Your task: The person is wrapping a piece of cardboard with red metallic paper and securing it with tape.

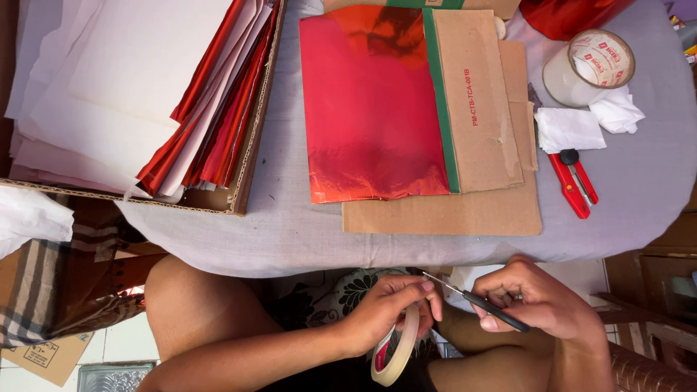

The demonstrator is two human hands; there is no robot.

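My left hand [388,311] grips a thin cream roll of tape [398,352] below the table edge, thumb and fingers pinching its loose end. My right hand [541,297] holds small scissors [475,301] with dark handles, their blades pointing left and meeting the tape end at my left fingertips. Both hands hover over my lap, in front of the grey cloth-covered table [290,232].
A shiny red foil sheet [370,109] lies on flat cardboard [479,116] with a green strip. A cardboard tray [247,167] with white and red sheets is at left. At right sit a big tape roll [588,65], crumpled white paper [581,123] and a red utility knife [573,181].
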